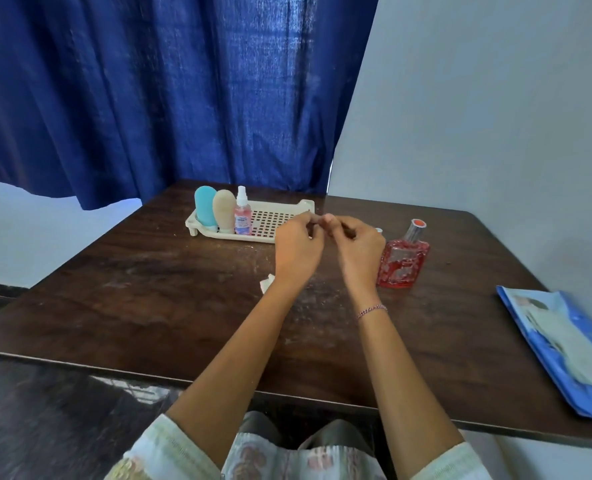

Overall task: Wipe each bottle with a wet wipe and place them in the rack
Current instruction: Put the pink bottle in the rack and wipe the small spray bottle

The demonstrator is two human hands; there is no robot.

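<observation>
From the head view, your left hand [298, 242] and right hand [357, 242] meet fingertip to fingertip, pinched on something too small to tell, perhaps a wipe. Three bottles stand in the rack [280, 221] at its 9 o'clock end. The red bottle [402, 263] waits on the worktop [149, 289] at 3 o'clock of your hands – spread the wipe fully first, then steady that bottle by its neck.

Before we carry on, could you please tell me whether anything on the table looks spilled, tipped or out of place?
Nothing looks spilled or tipped. The red perfume bottle stands upright outside the rack; a crumpled wipe lies by the left hand.
</observation>
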